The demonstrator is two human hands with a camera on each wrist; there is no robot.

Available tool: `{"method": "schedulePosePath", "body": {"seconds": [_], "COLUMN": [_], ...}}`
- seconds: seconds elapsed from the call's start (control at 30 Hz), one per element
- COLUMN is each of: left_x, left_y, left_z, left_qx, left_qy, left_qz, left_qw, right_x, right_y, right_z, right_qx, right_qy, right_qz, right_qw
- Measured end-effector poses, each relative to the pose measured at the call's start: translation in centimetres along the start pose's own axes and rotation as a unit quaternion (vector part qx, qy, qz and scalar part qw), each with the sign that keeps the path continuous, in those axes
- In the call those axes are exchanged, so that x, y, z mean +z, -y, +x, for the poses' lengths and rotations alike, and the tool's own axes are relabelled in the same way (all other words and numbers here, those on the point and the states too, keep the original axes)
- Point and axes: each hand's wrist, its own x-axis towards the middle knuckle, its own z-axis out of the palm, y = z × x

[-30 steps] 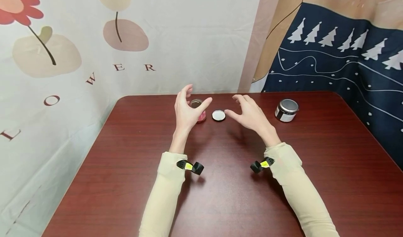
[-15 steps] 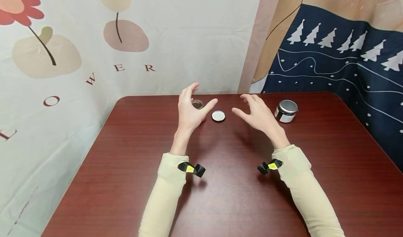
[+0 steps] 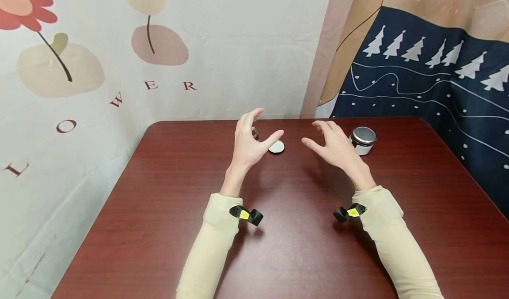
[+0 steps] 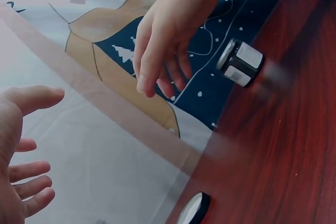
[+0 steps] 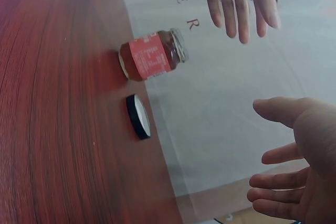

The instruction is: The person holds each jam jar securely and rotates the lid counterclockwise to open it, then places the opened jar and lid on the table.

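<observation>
Pale backdrop (image 3: 246,47): one, behind, carrying five visible letters and flower shapes.
Bench (image 3: 286,246): one, dark red with a wood grain, bearing two jars and one lid.
Navy backdrop section (image 3: 417,85): one, at the right, with a row of white trees.
Sleeves: two, pale; the left sleeve (image 3: 208,250) and the right sleeve (image 3: 397,246) reach in from the near side.
Left hand (image 3: 251,144): raised in the air, fingers released and gently bent, thumb spread wide from them, touching nothing; in the head view it partly covers the red-labelled jar.
Right hand (image 3: 338,146): also raised, fingers released and loosely bent, a broad gap to the thumb, grasping nothing; well apart from the left.
Red-labelled jar (image 5: 149,56): one, upright on the bench near its far edge, glass mouth uncovered.
Dark jar (image 3: 363,141): one, upright on the bench at the right, silvery top on.
Wrist cameras (image 3: 246,215): two, black, one per cuff.
Lid (image 3: 276,147): one, white inside facing up, just beside the red-labelled jar.
</observation>
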Motion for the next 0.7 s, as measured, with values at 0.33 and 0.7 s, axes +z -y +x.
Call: {"method": "schedulePosePath", "body": {"seconds": [0.33,0.7], "left_x": [0.8,1.7], "left_y": [-0.1,-0.3], "left_z": [-0.3,-0.6], "left_qx": [-0.023,-0.042], "left_qy": [0.022,0.044], "left_qz": [-0.005,-0.022], "left_qw": [0.9995,0.9979], "right_x": [-1.1,-2.8], "right_y": [-1.0,-2.1], "right_z": [-0.1,-0.3], "right_qx": [-0.001,-0.001], "right_qy": [-0.019,-0.014], "right_qz": [0.004,0.014], "right_qw": [1.0,1.0]}}
